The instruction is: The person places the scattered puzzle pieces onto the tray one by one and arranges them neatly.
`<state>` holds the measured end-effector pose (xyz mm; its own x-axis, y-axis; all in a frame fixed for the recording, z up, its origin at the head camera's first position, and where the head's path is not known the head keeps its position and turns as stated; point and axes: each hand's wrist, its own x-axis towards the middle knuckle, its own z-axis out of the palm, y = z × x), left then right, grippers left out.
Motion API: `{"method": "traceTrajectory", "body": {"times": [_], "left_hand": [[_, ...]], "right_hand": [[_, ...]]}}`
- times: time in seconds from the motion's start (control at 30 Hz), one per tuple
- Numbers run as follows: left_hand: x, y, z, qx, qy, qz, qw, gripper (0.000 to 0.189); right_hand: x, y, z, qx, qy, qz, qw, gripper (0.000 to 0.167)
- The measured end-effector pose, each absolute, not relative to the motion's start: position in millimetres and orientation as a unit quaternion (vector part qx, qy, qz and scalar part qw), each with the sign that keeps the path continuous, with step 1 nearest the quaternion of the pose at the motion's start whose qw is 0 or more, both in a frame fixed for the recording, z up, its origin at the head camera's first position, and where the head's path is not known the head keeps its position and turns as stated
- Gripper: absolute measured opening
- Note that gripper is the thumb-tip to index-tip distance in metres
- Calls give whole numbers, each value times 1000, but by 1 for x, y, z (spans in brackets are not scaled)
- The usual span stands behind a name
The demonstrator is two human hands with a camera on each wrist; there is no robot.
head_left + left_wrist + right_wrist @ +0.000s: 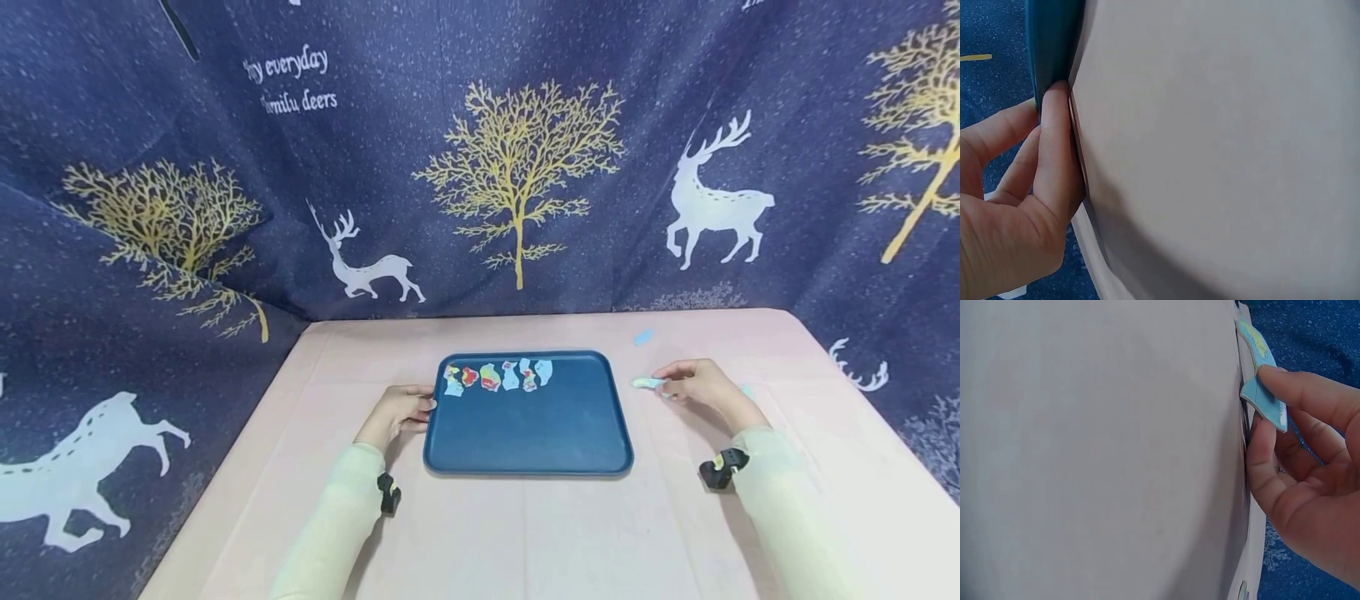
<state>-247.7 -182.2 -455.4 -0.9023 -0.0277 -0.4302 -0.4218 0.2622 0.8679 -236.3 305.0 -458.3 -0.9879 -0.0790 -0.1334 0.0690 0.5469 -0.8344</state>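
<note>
A dark blue tray (528, 433) lies on the table, with several colourful jigsaw puzzle pieces (490, 379) in a row along its far left side. At the tray's left edge my left hand (401, 410) grips the rim, thumb and fingers on either side of it in the left wrist view. My right hand (696, 385), right of the tray, pinches a light blue and yellow-green puzzle piece (1264, 394) between thumb and fingers. That piece is just above or touching the tabletop; I cannot tell which.
A blue puzzle piece (642, 337) lies beyond the right hand on the pink-covered table (570, 533). Another small piece (747, 390) shows partly behind the right wrist. A dark blue curtain (465, 50) with deer and trees hangs behind and at both sides.
</note>
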Motion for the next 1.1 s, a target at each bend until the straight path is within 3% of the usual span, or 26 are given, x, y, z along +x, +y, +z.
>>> {"method": "traceTrajectory", "body": {"times": [0.6,1.1], "left_hand": [[-248,-181,-459,-156,777,587,164,42],[-251,-182,-460,-154,778,587,163,42]], "right_hand": [[-239,295,-454,24,789,-610,73,42],[-249,257,-434,33,838,-543,29,46]]}}
